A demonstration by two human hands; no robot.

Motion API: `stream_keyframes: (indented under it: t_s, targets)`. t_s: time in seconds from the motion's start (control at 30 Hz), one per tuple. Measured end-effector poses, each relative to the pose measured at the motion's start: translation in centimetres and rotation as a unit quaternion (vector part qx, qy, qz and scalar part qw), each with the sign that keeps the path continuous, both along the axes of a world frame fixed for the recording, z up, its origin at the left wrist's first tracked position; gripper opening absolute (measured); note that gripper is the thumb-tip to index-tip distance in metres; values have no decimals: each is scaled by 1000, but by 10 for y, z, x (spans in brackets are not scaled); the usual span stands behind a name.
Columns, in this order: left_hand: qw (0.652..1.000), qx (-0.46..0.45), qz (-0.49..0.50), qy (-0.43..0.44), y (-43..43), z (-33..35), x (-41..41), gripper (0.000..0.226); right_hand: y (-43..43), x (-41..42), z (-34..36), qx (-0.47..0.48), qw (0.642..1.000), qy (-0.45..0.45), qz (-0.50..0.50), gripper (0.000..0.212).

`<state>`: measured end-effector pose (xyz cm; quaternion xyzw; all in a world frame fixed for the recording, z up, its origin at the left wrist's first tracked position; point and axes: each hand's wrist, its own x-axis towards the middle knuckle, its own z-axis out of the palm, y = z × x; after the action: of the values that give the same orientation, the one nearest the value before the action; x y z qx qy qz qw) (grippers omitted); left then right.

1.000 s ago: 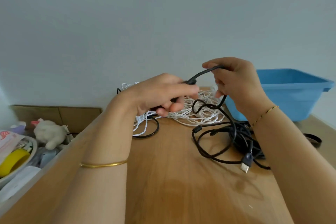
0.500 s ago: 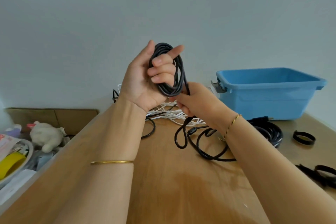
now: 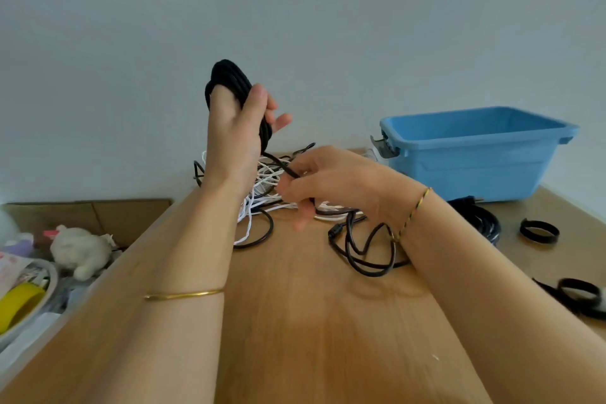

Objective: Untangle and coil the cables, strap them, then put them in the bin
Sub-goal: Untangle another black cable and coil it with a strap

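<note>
No readable text, label or number on anything in view.

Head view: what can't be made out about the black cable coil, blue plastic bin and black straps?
All head view.
- Blue plastic bin: near wall hides its floor; contents unknown.
- Black cable coil on left hand: turn count unreadable; right hand hides the loose tail's run.
- Black strap loops: cut by right edge.
</note>
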<state>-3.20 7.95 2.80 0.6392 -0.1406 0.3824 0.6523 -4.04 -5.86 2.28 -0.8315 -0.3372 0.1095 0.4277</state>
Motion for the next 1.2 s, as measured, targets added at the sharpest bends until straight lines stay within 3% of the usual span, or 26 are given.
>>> stream_keyframes:
  t_s: [0.23, 0.43, 0.53, 0.6, 0.7, 0.77, 0.87, 0.97, 1.1, 1.2]
  targets:
    - [976, 170, 128, 51, -9, -5, 1, 13, -13, -1, 12, 76, 997, 13, -13, 28]
    - [907, 342, 208, 129, -9, -7, -1, 21, -22, 10, 16, 120, 984, -78, -102, 37]
    - [851, 426, 247, 183, -8, -10, -1, 22, -31, 14, 19, 167, 968, -125, -137, 33]
    - [843, 434, 225, 225, -3, -10, -1, 26, -41, 17, 22, 221, 954, -136, -152, 25]
    - [900, 346, 59, 257, -1, -6, -5, 21, -48, 20, 22, 270, 932, -168, -175, 16]
    - [919, 249, -94, 291, -7, -1, -13, 33, -47, 22, 22, 300, 918, -184, -182, 13]
    - [899, 257, -194, 297, -14, 0, -18, 62, -44, 23, 22, 316, 906, -203, -196, 11]
    - [905, 231, -227, 277, -16, 5, -22, 36, -43, 27, 19, 334, 900, -195, -204, 8]
    - [895, 84, -329, 289, -13, 13, -21, 37, -37, 31, 11, 342, 909, -151, -184, 10]
    - [852, -74, -434, 285, -10, 16, -18, 34, -29, 35, -2, 308, 925, -130, -180, 19]
